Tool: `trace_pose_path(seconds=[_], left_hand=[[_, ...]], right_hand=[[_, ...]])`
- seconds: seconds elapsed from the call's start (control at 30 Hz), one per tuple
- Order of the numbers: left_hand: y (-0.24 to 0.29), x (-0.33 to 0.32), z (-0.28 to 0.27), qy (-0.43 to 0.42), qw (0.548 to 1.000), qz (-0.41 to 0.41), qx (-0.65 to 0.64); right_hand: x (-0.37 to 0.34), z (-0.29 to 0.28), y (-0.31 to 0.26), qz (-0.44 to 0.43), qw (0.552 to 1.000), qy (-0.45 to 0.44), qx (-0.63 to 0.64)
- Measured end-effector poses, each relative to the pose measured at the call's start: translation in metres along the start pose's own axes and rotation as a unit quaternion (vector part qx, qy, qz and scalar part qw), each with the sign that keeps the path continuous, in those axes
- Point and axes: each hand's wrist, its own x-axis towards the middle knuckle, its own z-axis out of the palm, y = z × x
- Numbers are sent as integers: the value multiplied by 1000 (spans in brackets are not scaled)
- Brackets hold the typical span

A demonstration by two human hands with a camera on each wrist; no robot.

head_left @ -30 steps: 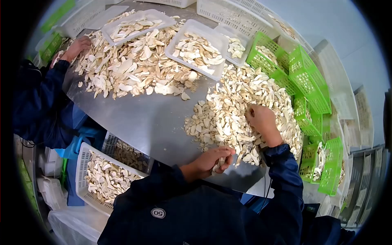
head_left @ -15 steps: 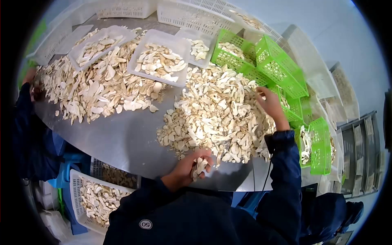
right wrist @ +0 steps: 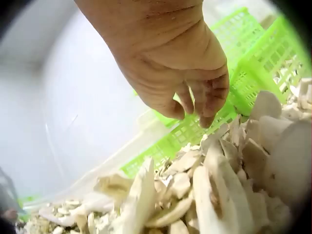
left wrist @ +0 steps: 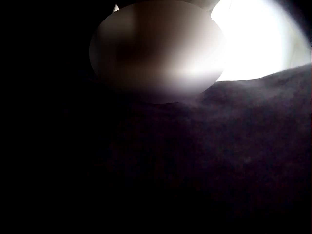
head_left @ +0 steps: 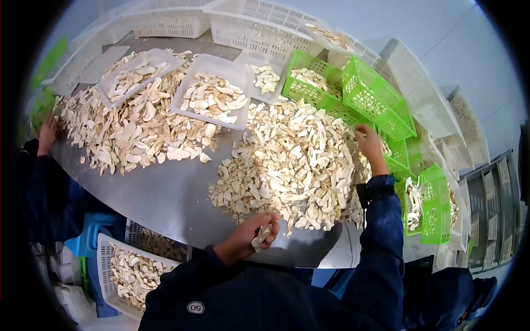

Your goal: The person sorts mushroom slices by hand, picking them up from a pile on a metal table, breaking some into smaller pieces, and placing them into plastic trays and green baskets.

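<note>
A heap of dried mushroom slices covers the metal table in front of me. At its near edge my left hand curls round a few mushroom slices, their pale ends showing between thumb and fingers. My right hand is over the heap's right edge, beside the green baskets. In the right wrist view that hand hangs with loosely bent fingers above the slices, and none shows between them. Dark cloth and blur fill the left wrist view, hiding the left hand there.
Another mushroom heap lies left, with clear plastic trays of slices on it. Another person's hand is at its far-left end. White baskets line the back. Below the table edge stands a filled white basket.
My right hand has gone from the heap's middle to its right edge by the green baskets. The left hand still holds slices. The head view has turned right.
</note>
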Motion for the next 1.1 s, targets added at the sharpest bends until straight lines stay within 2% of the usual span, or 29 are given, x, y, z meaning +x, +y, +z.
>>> trace_pose_path(seconds=[0.03, 0.07, 0.13, 0.2, 0.3, 0.47, 0.5, 0.53, 0.57, 0.63, 0.67, 0.77, 0.8, 0.83, 0.9, 1.0, 1.1], left_hand=[[-1, 1, -1, 0, 1000, -4, 3], [-2, 2, -2, -2, 1000, -7, 7], [-2, 2, -3, -5, 1000, -7, 18], [-1, 3, -4, -5, 1000, -17, 6], [0, 2, -4, -2, 1000, -13, 4], [1, 0, -2, 5, 1000, -17, 5], [0, 0, -2, 1, 1000, -16, 7], [1, 0, -2, -3, 1000, -15, 11], [2, 2, -2, 16, 1000, -26, 2], [5, 5, 1, 54, 997, -46, -13], [8, 2, 11, 80, 996, -25, 7], [14, 4, 22, 103, 994, -28, -2], [9, 3, 15, 67, 998, -11, 2], [5, 3, 8, 52, 999, -17, 1], [3, 4, -1, 20, 999, -26, -1], [3, 3, -3, 20, 999, -23, 27], [2, 0, -1, 32, 999, -22, 28]], right_hand=[[-5, 5, 2, -55, 998, -32, 2], [-22, 4, -43, -26, 998, -26, -46], [-30, 10, -71, -57, 993, -35, -92], [-22, 20, -78, -89, 989, -32, -116], [-15, 31, -81, -90, 978, -57, -181], [-21, 28, -94, -114, 976, -66, -173], [-29, 24, -101, -93, 979, -165, -75], [-37, 20, -109, -68, 963, -260, 24], [-43, 13, -119, -43, 928, -350, 123], [-57, 1, -171, -2, 840, -510, 182], [-59, 5, -180, -13, 844, -512, 157], [-50, 45, -186, -97, 926, -364, 22], [-48, 59, -190, -192, 937, -286, -54], [-49, 76, -184, -243, 941, -235, -37], [-47, 104, -179, -377, 909, -157, -86], [-49, 117, -181, -347, 922, -148, -87], [-50, 97, -182, -306, 939, -135, -81]])
